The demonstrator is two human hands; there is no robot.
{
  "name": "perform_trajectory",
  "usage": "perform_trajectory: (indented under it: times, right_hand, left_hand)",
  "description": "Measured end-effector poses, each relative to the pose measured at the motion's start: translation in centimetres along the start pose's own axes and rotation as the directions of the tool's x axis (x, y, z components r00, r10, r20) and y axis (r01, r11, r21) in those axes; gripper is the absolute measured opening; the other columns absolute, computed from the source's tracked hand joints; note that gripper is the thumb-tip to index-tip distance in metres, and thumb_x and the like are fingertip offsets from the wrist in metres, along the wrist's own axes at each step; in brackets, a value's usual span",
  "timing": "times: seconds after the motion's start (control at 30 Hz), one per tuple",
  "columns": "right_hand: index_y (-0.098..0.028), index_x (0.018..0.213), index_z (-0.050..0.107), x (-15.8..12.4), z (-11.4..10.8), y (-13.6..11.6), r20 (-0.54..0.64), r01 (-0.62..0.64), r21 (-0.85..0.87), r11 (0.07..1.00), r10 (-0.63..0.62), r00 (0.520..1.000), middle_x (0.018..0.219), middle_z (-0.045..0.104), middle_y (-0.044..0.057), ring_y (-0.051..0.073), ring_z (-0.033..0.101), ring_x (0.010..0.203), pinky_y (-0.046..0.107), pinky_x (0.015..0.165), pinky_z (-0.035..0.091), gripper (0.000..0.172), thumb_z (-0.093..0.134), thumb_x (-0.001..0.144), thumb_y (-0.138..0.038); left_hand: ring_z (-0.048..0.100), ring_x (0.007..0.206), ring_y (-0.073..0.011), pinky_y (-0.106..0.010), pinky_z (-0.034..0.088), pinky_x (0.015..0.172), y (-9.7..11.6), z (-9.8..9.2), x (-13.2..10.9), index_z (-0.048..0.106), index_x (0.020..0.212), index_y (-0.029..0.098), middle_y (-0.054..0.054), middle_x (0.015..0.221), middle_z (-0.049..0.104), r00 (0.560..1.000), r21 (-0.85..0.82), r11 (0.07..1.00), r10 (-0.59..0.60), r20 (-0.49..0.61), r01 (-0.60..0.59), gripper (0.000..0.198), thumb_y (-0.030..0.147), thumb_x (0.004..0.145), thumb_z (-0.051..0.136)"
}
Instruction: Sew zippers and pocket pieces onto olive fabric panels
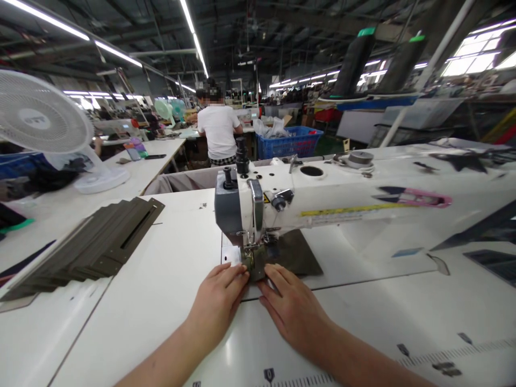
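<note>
A white and grey sewing machine (282,207) stands on the white table (161,290) in front of me. Under its needle lies a dark olive fabric piece (296,255). My left hand (220,301) rests flat on the table with its fingertips pressed on the piece's near left corner, right beside the presser foot (250,259). My right hand (292,309) lies flat too, fingers stretched out onto the piece's near edge just right of the foot. Neither hand grips anything.
A fanned stack of olive fabric pieces (92,242) lies to the left. A white desk fan (48,126) stands at the far left. Pink-handled snips (415,198) lie on the machine arm. A person in a white shirt (220,131) works at a bench beyond, near a blue crate (292,142).
</note>
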State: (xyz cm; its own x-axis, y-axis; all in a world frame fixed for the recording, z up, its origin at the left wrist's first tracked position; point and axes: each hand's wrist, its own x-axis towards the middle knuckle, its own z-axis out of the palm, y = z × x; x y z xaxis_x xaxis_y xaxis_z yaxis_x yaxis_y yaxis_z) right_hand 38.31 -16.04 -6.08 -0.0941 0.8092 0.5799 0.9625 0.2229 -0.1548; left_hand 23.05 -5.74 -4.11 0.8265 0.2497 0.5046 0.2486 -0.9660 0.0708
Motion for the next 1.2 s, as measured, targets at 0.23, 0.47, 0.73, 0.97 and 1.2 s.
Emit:
perform_trajectory:
  times: [0.23,0.47,0.73,0.97,1.2]
  right_hand:
    - [-0.011,0.093,0.065,0.0,-0.2,0.0,0.054,0.003,-0.019,1.0,-0.002,0.999,0.105,0.059,0.015,0.025,0.052,0.099,0.04,0.087,0.048,0.018,0.051,0.08,-0.012]
    - [-0.013,0.095,0.064,0.6,0.0,0.8,0.077,-0.004,0.0,1.0,0.004,0.997,0.109,0.057,0.014,0.025,0.052,0.1,0.041,0.087,0.047,0.02,0.052,0.08,-0.014]
    - [-0.014,0.091,0.064,1.5,-0.3,1.4,-0.006,0.007,-0.002,1.0,-0.007,1.0,0.097,0.062,0.013,0.023,0.056,0.09,0.038,0.077,0.049,0.018,0.047,0.083,-0.017]
    - [-0.006,0.098,0.062,2.9,1.3,2.0,-0.066,0.05,0.005,0.999,-0.05,0.997,0.092,0.065,0.015,0.024,0.059,0.09,0.035,0.077,0.05,0.027,0.038,0.088,-0.011]
    - [-0.01,0.09,0.063,3.1,1.9,2.5,0.014,-0.007,0.057,0.998,0.006,1.0,0.093,0.066,0.014,0.023,0.061,0.092,0.034,0.079,0.051,0.027,0.036,0.09,-0.012]
  left_hand:
    - [0.063,0.084,-0.0169,-0.04,0.049,0.09,-0.1,0.0,0.4,0.06,0.092,0.01,-0.01,0.09,0.065,0.985,0.122,0.977,0.171,0.033,-0.174,0.031,0.01,0.091,0.03]
    - [0.063,0.08,-0.0173,-0.039,0.049,0.089,-0.9,0.5,1.2,0.059,0.093,0.009,-0.01,0.087,0.063,0.981,0.123,0.974,0.188,0.039,-0.191,0.029,0.009,0.09,0.03]
    - [0.059,0.088,-0.0217,-0.037,0.051,0.081,-1.8,1.2,1.7,0.056,0.095,0.01,-0.011,0.087,0.059,0.992,0.082,0.989,0.115,0.059,-0.119,0.023,0.012,0.087,0.035]
    - [0.057,0.089,-0.022,-0.036,0.052,0.08,-1.9,1.5,1.5,0.058,0.094,0.01,-0.01,0.083,0.057,0.996,0.027,0.997,0.071,0.045,-0.072,0.022,0.014,0.088,0.036]
    - [0.057,0.083,-0.0204,-0.035,0.053,0.076,-2.1,1.6,1.7,0.06,0.09,0.012,-0.008,0.08,0.058,0.999,0.008,0.999,0.043,0.019,-0.044,0.023,0.014,0.088,0.037]
